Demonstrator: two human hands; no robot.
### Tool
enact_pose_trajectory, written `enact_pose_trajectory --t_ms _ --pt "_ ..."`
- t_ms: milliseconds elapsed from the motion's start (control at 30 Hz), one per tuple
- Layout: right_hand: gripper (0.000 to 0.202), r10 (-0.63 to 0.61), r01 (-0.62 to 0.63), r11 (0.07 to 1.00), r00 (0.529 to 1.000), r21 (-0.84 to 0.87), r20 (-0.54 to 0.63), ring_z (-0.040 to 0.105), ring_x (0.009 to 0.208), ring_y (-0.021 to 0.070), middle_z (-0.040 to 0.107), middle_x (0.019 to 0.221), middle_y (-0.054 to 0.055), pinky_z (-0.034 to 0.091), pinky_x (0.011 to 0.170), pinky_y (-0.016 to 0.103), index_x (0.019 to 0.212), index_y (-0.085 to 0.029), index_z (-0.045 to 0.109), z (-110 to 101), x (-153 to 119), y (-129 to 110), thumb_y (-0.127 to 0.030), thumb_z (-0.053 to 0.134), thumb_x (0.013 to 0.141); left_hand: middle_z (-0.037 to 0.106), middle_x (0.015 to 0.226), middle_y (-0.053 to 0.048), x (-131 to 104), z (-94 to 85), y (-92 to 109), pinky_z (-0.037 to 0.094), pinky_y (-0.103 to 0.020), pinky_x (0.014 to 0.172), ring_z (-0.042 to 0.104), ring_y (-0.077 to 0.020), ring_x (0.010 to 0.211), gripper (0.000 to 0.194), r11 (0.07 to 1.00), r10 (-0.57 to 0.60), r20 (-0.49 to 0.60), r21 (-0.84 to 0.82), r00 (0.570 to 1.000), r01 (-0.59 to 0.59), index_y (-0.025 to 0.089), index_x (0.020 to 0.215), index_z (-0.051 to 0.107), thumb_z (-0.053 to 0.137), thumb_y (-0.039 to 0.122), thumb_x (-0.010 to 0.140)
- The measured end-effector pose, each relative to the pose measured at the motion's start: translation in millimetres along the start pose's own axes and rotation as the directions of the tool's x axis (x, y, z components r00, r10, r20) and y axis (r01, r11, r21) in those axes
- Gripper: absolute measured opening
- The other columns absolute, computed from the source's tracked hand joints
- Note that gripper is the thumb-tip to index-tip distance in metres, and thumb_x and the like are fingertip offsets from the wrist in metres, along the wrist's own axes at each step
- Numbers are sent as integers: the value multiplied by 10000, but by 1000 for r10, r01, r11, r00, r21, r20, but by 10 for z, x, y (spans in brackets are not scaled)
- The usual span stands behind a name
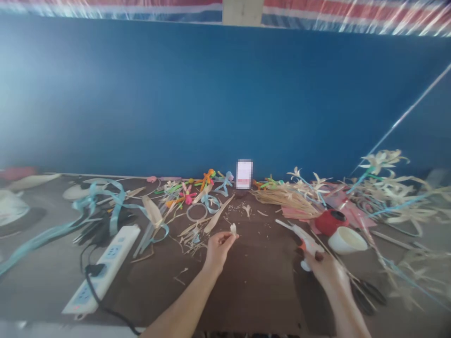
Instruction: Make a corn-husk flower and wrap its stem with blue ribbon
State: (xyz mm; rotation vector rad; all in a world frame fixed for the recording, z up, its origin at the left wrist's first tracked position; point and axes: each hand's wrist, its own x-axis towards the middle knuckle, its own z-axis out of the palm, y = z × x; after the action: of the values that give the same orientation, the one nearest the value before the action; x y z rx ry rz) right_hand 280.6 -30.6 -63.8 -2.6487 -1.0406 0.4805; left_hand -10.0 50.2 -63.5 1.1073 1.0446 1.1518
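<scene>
Near the middle of the table, my left hand (219, 248) pinches a small cream-white piece (233, 228) that looks like a petal or a bit of husk. To the right, my right hand (326, 267) is wrapped round the handle of a white glue gun (306, 238) with an orange trigger. Its nozzle points up and to the left, apart from the piece in my left hand. Beyond my left hand lie dried husk strips (217, 216) and thin cream scraps. Just past the glue gun stand a red container (329, 221) and a white cup (347, 240).
A white power strip (114, 253) with a black plug and cord lies left. Pale blue ribbon (116, 206) trails nearby. Along the blue wall (211, 94) are colourful small figures (207, 177) and a blurred white screen (244, 173). Husk flowers (380, 162) spread at right; scissors (369, 293) lie beside my right wrist.
</scene>
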Motion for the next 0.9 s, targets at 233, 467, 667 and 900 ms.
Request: enact_pose_trajectory --t_ms 233,467,667,900 --pt "222 36 28 499 998 866 -53 466 369 141 503 460 -7 375 355 266 657 -173 521 -65 -341 -102 -380 588 613 667 714 -66 3 -15 24 344 -216 541 500 -98 542 197 993 -54 -4 -106 999 53 127 640 649 629 321 614" --pt "169 -383 90 262 924 961 18 499 445 155 495 529 1 417 410 278 740 -193 508 -81 -704 -452 -359 522 710 628 674 -49 11 -44 7 264 -199 469 369 -48 452 210 987 -124 69 -97 990 130 122 628 633 624 332 622" --pt "261 -542 443 485 829 754 -138 557 522 184 581 598 25 451 499 282 878 -173 514 134 -879 -639 -360 547 698 571 619 -25 12 -80 9 265 -196 480 374 -45 460 233 976 -152 135 -133 979 170 117 658 633 608 348 650" --pt "273 -710 715 511 664 477 -235 568 819 225 614 882 91 436 755 287 934 -174 540 185 -913 -721 -343 520 720 557 613 -29 16 -91 40 265 -199 475 367 -37 442 228 944 -195 195 -229 961 238 104 647 625 630 331 635"
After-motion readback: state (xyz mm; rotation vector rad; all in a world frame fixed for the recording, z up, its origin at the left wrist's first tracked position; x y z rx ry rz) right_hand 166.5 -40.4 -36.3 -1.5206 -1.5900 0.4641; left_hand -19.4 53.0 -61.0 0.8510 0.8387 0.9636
